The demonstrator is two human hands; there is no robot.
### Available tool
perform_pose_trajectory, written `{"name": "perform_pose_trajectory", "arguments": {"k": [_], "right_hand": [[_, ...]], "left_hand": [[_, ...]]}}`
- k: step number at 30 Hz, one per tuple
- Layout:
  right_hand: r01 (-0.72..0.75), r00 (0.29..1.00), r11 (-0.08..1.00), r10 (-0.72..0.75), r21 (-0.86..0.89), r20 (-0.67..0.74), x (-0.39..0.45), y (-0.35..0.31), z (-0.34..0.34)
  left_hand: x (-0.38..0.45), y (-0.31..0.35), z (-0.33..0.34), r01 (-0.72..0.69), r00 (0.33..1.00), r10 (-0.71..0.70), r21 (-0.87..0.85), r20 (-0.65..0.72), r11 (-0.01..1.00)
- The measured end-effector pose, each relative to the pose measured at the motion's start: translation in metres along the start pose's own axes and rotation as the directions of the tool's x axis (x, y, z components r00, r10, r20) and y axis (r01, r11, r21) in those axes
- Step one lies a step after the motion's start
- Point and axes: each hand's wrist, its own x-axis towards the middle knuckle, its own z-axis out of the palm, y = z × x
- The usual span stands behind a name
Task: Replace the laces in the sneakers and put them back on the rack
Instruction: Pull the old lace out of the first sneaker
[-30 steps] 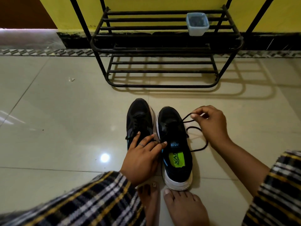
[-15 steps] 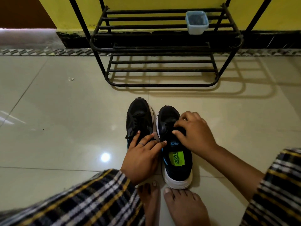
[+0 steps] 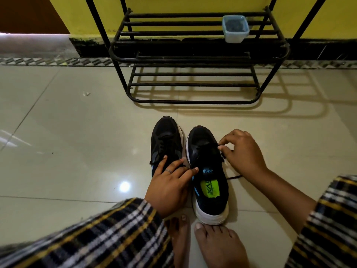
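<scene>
Two black sneakers stand side by side on the floor, toes pointing at the rack. The left sneaker (image 3: 166,138) has its lace tied. The right sneaker (image 3: 208,175) shows a green insole label and a white heel. My left hand (image 3: 170,182) rests with straight fingers across the rear of the left sneaker, fingertips reaching the right sneaker's tongue. My right hand (image 3: 241,151) pinches the black lace (image 3: 221,147) at the right side of the right sneaker's eyelets. A loose lace end (image 3: 234,177) trails on the floor under that wrist.
A black metal shoe rack (image 3: 193,57) stands against the yellow wall ahead, both shelves bare except for a small bluish plastic tub (image 3: 235,29) on the upper shelf at right. My bare feet (image 3: 216,244) sit just behind the sneakers. Glossy tile floor (image 3: 77,142) surrounds them.
My right hand dipped onto the right sneaker's laces half a second ago, then drew back to its right side with the lace pinched. The left hand has stayed put.
</scene>
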Motion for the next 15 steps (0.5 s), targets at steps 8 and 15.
{"name": "perform_pose_trajectory", "arguments": {"k": [8,15], "right_hand": [[0.246,0.956,0.959,-0.215,-0.143,0.201,-0.015,-0.016,0.004],[0.439,0.886,0.816,-0.322,-0.377,0.335,-0.016,-0.016,0.018]], "left_hand": [[0.0,0.0,0.001,0.003,1.0,-0.003,-0.002,0.02,1.0],[-0.002,-0.001,0.004,0.004,1.0,-0.004,-0.007,0.014,1.0]]}}
